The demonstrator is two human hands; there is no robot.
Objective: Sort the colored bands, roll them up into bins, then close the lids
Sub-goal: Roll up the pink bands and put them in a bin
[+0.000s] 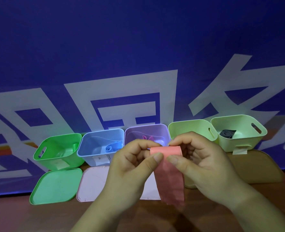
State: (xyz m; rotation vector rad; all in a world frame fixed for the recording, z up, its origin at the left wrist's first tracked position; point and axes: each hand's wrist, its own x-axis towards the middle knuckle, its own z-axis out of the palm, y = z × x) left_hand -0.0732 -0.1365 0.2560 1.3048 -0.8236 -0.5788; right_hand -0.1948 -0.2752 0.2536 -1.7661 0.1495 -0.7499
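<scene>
Centre frame, just in front of the bin row: pink band (169, 178) held off the wooden table (38, 215) by both hands; top end rolled into a short tube, roll axis left-right, sitting in front of the purple bin (163, 129); long axis of the unrolled strip runs from that roll down toward the person, near vertical in frame, leaning slightly right at the bottom; free end points at the person, its edge blurred; left hand (131, 166) pinches the roll's left end between thumb and forefinger, other fingers curled in behind; right hand (203, 161) pinches the right end the same way, thumb on the near face, forefinger over the top, remaining fingers curled. Bin row stands against the blue backdrop (138, 39), left to right: green bin (54, 158), blue bin (90, 156), purple bin, light green bin (188, 129), pale green bin (238, 143); all open-topped; green bin has a green strip (75, 146) by its right wall, shape unclear; blue bin holds a blue band (109, 148), rolled end visible; purple bin shows a magenta band (146, 137), mostly hidden by the hands; light green bin's contents can't be seen; pale green bin holds a rolled black band (227, 133). Lids lie flat on the table in front: green lid (56, 186) before the green bin; pinkish lid (93, 183) before the blue bin, partly behind the left hand; tan lid (255, 166) at right; another pale lid (151, 190) shows between left hand and strip.
</scene>
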